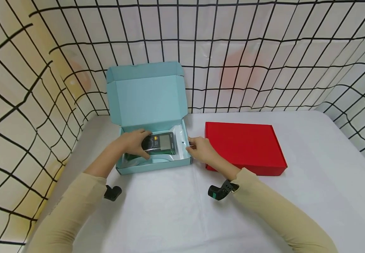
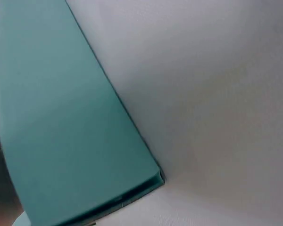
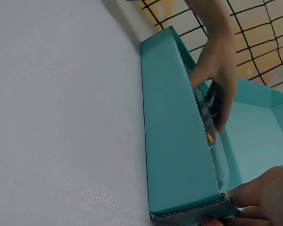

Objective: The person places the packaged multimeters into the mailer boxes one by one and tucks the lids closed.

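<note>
A light-blue cardboard box (image 1: 151,163) stands on the table with its lid (image 1: 151,98) raised at the back. Inside lies a digital multimeter (image 1: 165,142) with a grey screen, dark face and green edge, on clear plastic wrapping (image 1: 179,135). My left hand (image 1: 135,142) reaches in from the left and grips the multimeter across its width, thumb at the near side and fingers at the far side. With thumb and fingers, my right hand (image 1: 202,150) pinches the box's right side wall, as the right wrist view also shows. The left wrist view shows mostly the box's front wall (image 2: 75,113).
A closed red box (image 1: 242,146) lies just right of the blue one, close to my right forearm. Black wire mesh (image 1: 195,70) stands along the back and both sides. White cloth (image 1: 170,203) covers the table.
</note>
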Action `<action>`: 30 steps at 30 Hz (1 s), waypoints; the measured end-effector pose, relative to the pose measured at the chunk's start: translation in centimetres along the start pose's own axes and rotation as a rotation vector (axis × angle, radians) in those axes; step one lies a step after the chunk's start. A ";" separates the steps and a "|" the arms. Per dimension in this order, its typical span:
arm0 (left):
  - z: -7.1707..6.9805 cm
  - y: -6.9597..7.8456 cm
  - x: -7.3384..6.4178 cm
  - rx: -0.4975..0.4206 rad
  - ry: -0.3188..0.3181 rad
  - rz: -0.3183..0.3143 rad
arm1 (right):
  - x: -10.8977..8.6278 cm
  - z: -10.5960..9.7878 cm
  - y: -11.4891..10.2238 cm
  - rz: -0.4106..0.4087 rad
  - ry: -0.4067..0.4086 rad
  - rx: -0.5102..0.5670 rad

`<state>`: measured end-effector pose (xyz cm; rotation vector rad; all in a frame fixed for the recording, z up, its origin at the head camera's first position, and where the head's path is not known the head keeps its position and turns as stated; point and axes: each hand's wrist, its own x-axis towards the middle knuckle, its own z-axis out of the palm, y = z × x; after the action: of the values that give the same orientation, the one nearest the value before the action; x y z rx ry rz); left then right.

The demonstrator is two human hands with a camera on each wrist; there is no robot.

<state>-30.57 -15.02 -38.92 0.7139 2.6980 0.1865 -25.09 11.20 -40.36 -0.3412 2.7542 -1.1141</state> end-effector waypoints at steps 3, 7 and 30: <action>-0.4 -0.5 -0.5 -0.132 0.044 0.006 | 0.1 -0.2 -0.3 0.000 -0.007 -0.047; -1.2 -1.4 -1.3 -0.288 0.252 0.031 | 0.6 -0.8 -0.8 0.037 -0.013 -0.095; -3.8 -3.7 -2.4 -0.743 0.652 -0.288 | 6.9 -4.3 -1.2 0.004 -0.011 0.272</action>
<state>-31.65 -19.56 -35.44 0.0216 2.8916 1.4584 -32.53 11.42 -36.83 -0.3044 2.5466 -1.4571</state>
